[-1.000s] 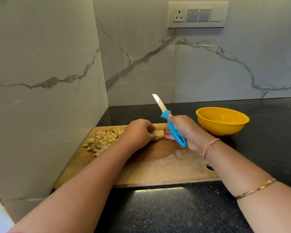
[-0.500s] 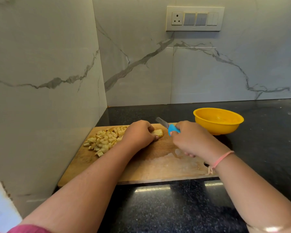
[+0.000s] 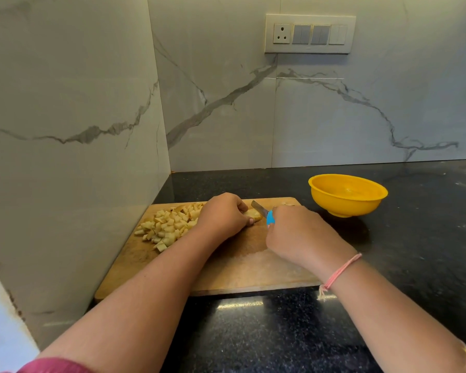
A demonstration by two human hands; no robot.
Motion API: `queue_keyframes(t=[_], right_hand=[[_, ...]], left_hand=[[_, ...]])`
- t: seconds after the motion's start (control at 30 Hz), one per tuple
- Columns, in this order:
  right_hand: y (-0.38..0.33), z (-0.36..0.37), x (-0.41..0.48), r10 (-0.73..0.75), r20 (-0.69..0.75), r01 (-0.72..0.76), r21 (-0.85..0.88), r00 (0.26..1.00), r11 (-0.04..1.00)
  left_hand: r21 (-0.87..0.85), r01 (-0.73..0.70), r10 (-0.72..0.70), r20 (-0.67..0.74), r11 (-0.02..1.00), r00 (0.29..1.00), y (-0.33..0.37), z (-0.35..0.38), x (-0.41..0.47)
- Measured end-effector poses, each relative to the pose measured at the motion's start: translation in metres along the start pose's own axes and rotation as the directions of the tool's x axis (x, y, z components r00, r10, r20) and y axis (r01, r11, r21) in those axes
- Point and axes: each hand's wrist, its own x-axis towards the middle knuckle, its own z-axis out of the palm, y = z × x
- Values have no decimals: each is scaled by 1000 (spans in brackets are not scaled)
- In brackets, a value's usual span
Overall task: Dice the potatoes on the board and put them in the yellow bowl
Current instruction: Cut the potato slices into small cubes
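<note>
Left grip (image 3: 223, 215) curling round, holding down potato piece (image 3: 255, 214) on board (image 3: 240, 270); right grip (image 3: 299, 232) clutching knife (image 3: 265, 212), blade sitting just right of piece, pointing away.

View: one wide-angle camera worn on the head.
Facing: forward and down, into a corner of the counter (image 3: 388, 265) between two marble walls (image 3: 334, 117).
Distance: near; board (image 3: 253, 270) mid-frame, left forearm (image 3: 159, 292) and right forearm (image 3: 388, 305) entering from the bottom edge.
Edges: switch plate (image 3: 310, 33) at top, bowl (image 3: 347, 195) at right.
</note>
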Motion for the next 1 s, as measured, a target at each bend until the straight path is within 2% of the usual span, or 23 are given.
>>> queue_keyframes(t=[0.13,0.4,0.67,0.87,1.0], right_hand=[[-12,3,6,-1,14,2,-48,1000,999],[-6,-1,1,-27,44,26,18,999,999],[5,2,-28,-32,82,32,5,996,999],[15,-12,-51,-56,78,61,-63,995,996],[15,-21,-42,-34,31,33,19,999,999]], left_hand=[[4,2,-2,-7,1000,1000,-1,1,1],[-1,51,-51,-37,999,998,3,3,1],[18,75,-74,-37,997,997,6,4,0],[16,47,-47,-34,999,998,5,2,-3],[18,44,-44,-22,999,999,5,-3,-6]])
